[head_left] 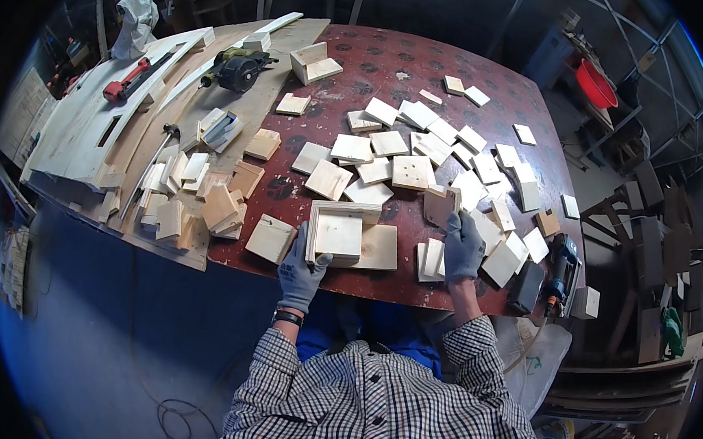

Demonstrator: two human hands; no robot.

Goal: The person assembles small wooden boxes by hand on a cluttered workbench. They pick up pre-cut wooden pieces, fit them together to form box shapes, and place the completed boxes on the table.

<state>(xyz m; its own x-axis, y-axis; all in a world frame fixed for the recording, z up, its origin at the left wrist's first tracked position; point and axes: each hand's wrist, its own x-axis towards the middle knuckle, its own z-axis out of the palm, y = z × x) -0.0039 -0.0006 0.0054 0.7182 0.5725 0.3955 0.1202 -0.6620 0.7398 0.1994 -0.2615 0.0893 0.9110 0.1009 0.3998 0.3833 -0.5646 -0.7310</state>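
My left hand (302,275), in a grey work glove, grips the left side of a partly joined wooden box (339,233) at the table's near edge. Its thumb lies toward the front corner, and its other fingers are partly hidden along the side. A flat wooden board (380,248) sits at the box's right. My right hand (464,248), gloved too, is closed on a small wooden board (440,206) above the table, right of the box. Just below that hand, a few small wooden pieces (428,260) stand together. One more square board (270,239) lies beside my left hand.
Many loose square boards (412,172) cover the middle of the dark red table (371,50). At the right edge is a blue and black power tool (561,271) with a hose. On the left are a hammer (170,131), stacked blocks (174,219), a dark power tool (240,70) and a red tool (126,83).
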